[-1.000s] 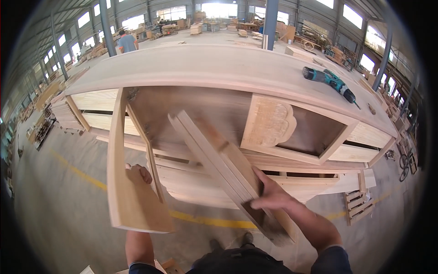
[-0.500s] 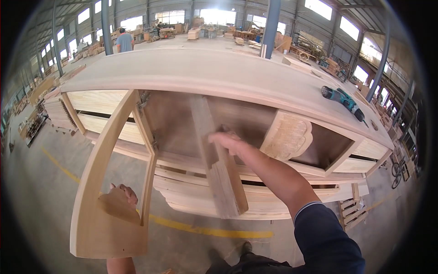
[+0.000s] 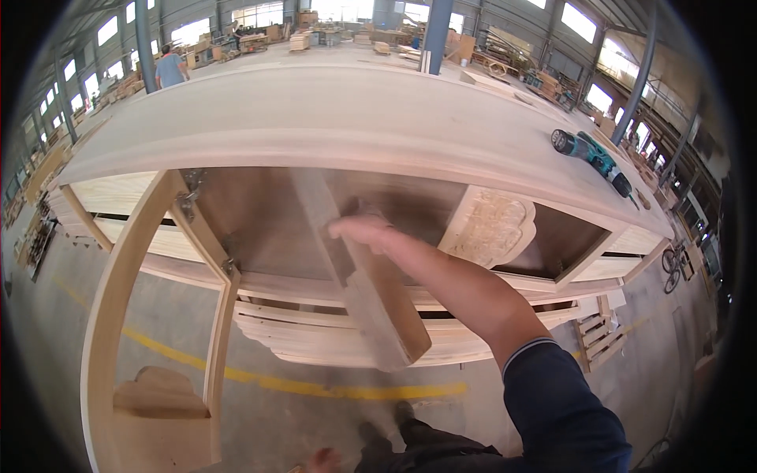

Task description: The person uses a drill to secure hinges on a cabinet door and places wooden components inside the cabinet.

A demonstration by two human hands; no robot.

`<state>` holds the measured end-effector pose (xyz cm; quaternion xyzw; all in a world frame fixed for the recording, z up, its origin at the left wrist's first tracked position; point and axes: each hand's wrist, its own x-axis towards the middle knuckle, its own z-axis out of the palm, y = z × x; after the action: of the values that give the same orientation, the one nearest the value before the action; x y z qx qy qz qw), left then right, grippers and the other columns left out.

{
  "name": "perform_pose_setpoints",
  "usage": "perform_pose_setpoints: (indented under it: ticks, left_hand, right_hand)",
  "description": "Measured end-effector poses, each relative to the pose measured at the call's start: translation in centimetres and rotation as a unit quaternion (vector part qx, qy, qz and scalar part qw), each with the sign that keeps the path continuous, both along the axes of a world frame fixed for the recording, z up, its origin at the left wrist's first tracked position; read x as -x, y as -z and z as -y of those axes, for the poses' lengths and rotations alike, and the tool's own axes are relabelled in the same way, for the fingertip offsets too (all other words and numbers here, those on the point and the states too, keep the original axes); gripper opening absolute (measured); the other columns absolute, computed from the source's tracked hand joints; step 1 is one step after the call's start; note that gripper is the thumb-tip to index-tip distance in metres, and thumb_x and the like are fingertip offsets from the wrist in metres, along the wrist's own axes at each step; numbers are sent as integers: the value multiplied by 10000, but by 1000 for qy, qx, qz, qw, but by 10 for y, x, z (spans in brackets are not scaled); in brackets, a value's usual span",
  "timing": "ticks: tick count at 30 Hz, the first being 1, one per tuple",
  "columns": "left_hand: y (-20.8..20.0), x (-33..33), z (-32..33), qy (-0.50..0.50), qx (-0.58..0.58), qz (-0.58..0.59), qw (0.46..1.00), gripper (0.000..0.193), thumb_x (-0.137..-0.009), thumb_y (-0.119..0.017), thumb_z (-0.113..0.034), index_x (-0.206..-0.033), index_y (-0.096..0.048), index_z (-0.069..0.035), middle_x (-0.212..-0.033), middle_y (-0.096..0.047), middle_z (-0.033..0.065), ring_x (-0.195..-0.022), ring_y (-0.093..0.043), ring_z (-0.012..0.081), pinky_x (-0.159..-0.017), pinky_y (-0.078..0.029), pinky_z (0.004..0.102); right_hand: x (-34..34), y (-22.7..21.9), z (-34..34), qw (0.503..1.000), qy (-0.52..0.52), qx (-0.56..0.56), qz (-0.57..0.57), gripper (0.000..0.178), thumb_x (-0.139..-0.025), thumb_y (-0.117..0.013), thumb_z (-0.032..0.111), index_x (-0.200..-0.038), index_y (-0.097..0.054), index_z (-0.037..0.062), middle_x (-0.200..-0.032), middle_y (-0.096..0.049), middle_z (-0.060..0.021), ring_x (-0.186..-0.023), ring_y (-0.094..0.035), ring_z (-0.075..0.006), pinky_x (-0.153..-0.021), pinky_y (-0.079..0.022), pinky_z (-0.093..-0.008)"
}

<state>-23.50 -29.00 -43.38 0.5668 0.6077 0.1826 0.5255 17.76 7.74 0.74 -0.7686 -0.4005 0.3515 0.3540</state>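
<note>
A long unfinished wooden cabinet [image 3: 315, 118] stands before me with its front openings exposed. At its centre my right hand [image 3: 364, 230] is closed at the edge of a motion-blurred wooden door [image 3: 382, 307], which juts out toward me; some of the fingers are hidden. To the left, a wooden frame door [image 3: 118, 307] stands swung out on metal hinges [image 3: 188, 206], with a scalloped panel [image 3: 162, 394] at its near end. My left hand [image 3: 323, 459] is low at the bottom edge, apart from that door, and smeared by motion. A carved scalloped panel [image 3: 490, 229] shows in the right part of the opening.
A teal and black cordless drill [image 3: 593, 162] lies on the cabinet top at the right. A slatted wooden pallet [image 3: 603, 335] is on the floor at right. Stacked timber, blue posts [image 3: 436, 39] and another person [image 3: 169, 69] are in the workshop beyond.
My left hand has left the left frame door and moved toward my body. My right hand stays at the middle door, which is blurred by motion. The view has shifted.
</note>
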Motion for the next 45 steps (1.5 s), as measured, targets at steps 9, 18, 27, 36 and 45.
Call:
perform_pose_setpoints:
  ticks: [9, 18, 27, 36, 45]
  left_hand:
    - [-261, -416, -180, 255, -403, 235, 847, 1007, -886, -758, -302, -1533, -141, 161, -1513, -321, 413, -1393, -376, 540, -1185, -311, 535]
    - [-263, -464, -217, 148, -515, 215, 816, 782, -799, -840, -319, -1438, -475, -54, -1412, -566, 174, -1278, -535, 383, -1048, -402, 518]
    - [-273, -381, -121, 134, -405, 300, 853, 679, -841, -765, -226, -1368, -431, 43, -1190, -548, 213, -1072, -506, 405, -960, -408, 519]
    - [-287, -329, -53, 181, -393, 299, 850, 429, -881, -703, -209, -1200, -562, 42, -1064, -553, 214, -980, -549, 389, -848, -480, 487]
    - [-290, -316, -46, 203, -372, 335, 841, 422, -835, -737, -165, -1183, -592, 24, -1045, -576, 194, -990, -557, 391, -855, -475, 475]
  right_hand:
    - [-11, 10, -32, 998, -24, -44, -27, 575, -598, -838, 280, -1039, -703, -64, -1071, -701, -169, -940, -689, -226, -702, -574, -393]
    - [4, -5, -34, 997, -57, -51, -30, 480, -612, -814, 249, -939, -680, -76, -1017, -690, -165, -923, -666, -240, -713, -554, -401]
    - [17, -8, -42, 989, -129, 66, 38, 680, -708, -770, 380, -1241, -647, -25, -1306, -617, -161, -1137, -606, -283, -896, -514, -424]
    - [-8, -24, -13, 956, -147, 132, 218, 853, -647, -779, 369, -1393, -572, 11, -1314, -619, -191, -1141, -605, -294, -926, -511, -441]
    - [-78, -8, 58, 885, -222, 224, 342, 1250, -640, -786, 167, -1669, -75, 165, -1613, -378, -224, -1487, -370, -363, -1204, -348, -400]
